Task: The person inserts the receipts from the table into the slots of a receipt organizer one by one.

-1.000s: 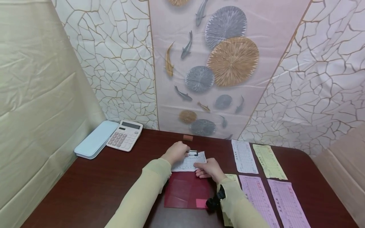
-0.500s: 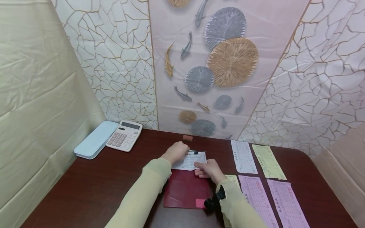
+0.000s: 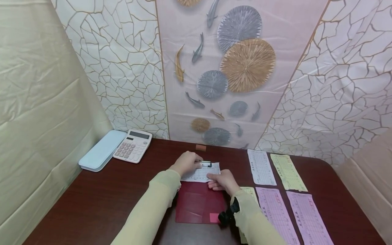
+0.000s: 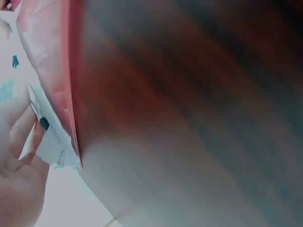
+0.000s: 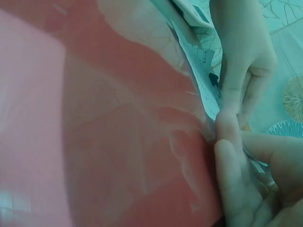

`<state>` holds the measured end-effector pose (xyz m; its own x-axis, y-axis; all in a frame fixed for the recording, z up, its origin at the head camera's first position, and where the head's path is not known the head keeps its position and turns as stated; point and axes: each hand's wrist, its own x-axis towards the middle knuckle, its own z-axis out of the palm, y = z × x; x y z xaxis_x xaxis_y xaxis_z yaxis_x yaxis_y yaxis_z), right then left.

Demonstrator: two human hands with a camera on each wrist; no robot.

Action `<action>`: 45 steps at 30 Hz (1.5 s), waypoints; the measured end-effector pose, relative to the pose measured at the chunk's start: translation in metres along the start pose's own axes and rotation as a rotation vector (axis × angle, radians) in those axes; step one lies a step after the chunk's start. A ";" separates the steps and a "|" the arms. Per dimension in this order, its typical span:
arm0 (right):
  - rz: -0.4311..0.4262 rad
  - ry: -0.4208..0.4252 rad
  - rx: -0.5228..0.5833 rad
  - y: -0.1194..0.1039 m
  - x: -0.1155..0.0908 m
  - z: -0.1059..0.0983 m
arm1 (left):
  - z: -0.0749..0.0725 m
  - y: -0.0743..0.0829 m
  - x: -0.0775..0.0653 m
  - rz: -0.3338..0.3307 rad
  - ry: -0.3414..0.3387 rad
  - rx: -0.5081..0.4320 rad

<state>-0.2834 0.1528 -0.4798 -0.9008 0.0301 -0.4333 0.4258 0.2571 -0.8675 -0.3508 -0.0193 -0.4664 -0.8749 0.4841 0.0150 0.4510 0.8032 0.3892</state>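
In the head view a translucent red clip folder (image 3: 199,200) lies on the table in front of the person, a pink label (image 3: 214,217) at its near right corner. A white printed slip (image 3: 199,174) covers its far end, under a metal clip (image 3: 206,164) with black parts. Reaching in from the left, the left hand (image 3: 186,162) pinches the clip's left part. The right hand (image 3: 226,181) holds the slip's right edge, thumb on top and the other fingers lower at the side. In the right wrist view both hands meet at the slip's edge (image 5: 203,90).
White, yellow and purple slips lie in rows to the right, including a purple slip (image 3: 277,212) and a yellow slip (image 3: 288,172). At the back left are a calculator (image 3: 133,146) and a light blue case (image 3: 102,149). A small brown block (image 3: 200,147) sits by the back edge.
The left hand has shifted slightly left at the clip, and the clip's black parts show more than half a second ago. The right hand stays at the slip's edge.
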 end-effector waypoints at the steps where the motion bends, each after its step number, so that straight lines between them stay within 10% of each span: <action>1: 0.000 -0.001 0.000 0.000 0.000 0.000 | -0.001 -0.001 0.000 -0.018 0.000 -0.041; 20: -0.024 -0.016 -0.004 -0.005 -0.003 0.000 | -0.010 -0.014 0.006 -0.114 -0.052 -0.203; 34: -0.041 0.002 -0.014 -0.003 -0.004 0.000 | 0.002 -0.004 0.010 0.159 -0.008 0.202; 45: -0.044 0.005 -0.022 -0.001 -0.004 -0.001 | -0.010 0.006 0.012 0.075 -0.069 0.121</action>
<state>-0.2801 0.1532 -0.4771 -0.9188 0.0229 -0.3940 0.3843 0.2794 -0.8799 -0.3604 -0.0125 -0.4549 -0.8258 0.5635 -0.0248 0.5363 0.7980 0.2751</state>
